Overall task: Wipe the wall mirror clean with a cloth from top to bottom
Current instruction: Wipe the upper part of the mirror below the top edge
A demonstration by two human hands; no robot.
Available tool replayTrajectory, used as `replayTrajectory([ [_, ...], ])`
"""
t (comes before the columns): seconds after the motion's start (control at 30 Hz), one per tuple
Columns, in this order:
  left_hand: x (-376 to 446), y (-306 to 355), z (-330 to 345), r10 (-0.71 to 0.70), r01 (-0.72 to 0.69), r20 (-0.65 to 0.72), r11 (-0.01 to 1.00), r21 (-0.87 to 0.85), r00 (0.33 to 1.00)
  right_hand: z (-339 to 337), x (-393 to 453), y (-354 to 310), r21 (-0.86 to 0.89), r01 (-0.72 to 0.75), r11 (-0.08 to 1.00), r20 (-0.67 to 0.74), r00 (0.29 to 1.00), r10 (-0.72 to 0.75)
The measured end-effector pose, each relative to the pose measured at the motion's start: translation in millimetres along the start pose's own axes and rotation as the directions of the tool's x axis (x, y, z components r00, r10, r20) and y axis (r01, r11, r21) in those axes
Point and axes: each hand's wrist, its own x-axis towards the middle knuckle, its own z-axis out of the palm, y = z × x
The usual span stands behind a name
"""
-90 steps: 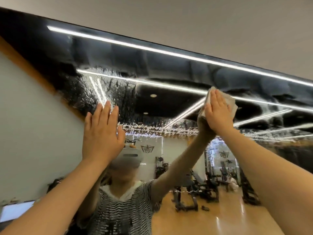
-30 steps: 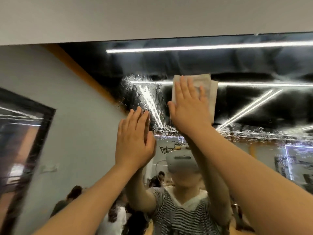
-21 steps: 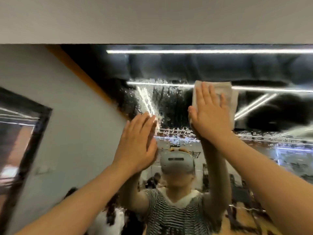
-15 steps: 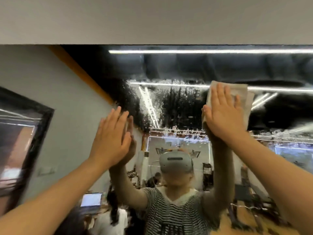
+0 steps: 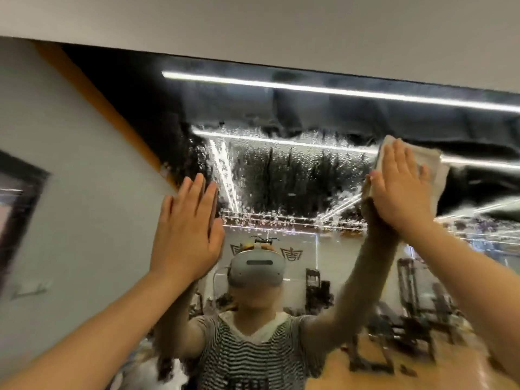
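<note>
Wall mirror fills most of the view, top edge running under a pale strip of wall and slanting down to the right. A wet patch of droplets covers the upper middle of the glass, between the two hands; glass right of the cloth looks dark and smeared. Bare glass runs on below the hands and off the right edge.

Reflection shows a person in a striped shirt with a grey headset, both arms raised. Behind, gym machines on a wood floor, light strips on a dark ceiling. An emblem on the reflected back wall sits behind the headset; its characters are too blurred to read. No other readable writing.

Left hand is raised, palm flat toward the glass, fingers straight and together, holding nothing; it appears to touch the mirror, meeting its own reflection. Forearm comes up from lower left.

Right hand is higher, near the droplet patch's upper right, palm flat, fingers straight and slightly spread, pressing the cloth against the mirror. The cloth, pale and folded, sticks out above and right of the fingers.
</note>
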Motion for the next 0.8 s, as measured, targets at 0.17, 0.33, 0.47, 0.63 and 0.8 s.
replayTrajectory([
  [0.17, -0.2, -1.5, 3.5, 0.012, -0.012, -0.006, 1.0, -0.016, 1.0, 1.0, 8.8, -37.2, -0.002, -0.064, 0.998, -0.026, 0.998, 0.064],
  [0.33, 0.1, -0.6, 2.8, 0.007, -0.008, -0.007, 0.999, -0.046, 1.0, 10.3, 12.6, -123.9, -0.037, 0.168, 0.985, -0.03, 0.985, -0.169],
  [0.47, -0.3, -1.1, -0.3, 0.014, -0.014, -0.008, 0.997, -0.071, 1.0, 12.7, 6.9, -159.9, 0.01, 0.249, 0.968, -0.003, 0.968, -0.249],
  [0.63, -0.5, -2.0, -1.6, 0.015, -0.016, -0.006, 0.997, -0.078, 1.0, 7.3, 9.5, -117.1, 0.033, 0.31, 0.95, 0.01, 0.951, -0.31],
  [0.8, -1.0, -2.2, -1.3, 0.013, -0.013, -0.003, 0.997, -0.081, 1.0, -3.1, 7.8, -52.0, 0.009, 0.149, 0.989, 0.002, 0.989, -0.149],
])
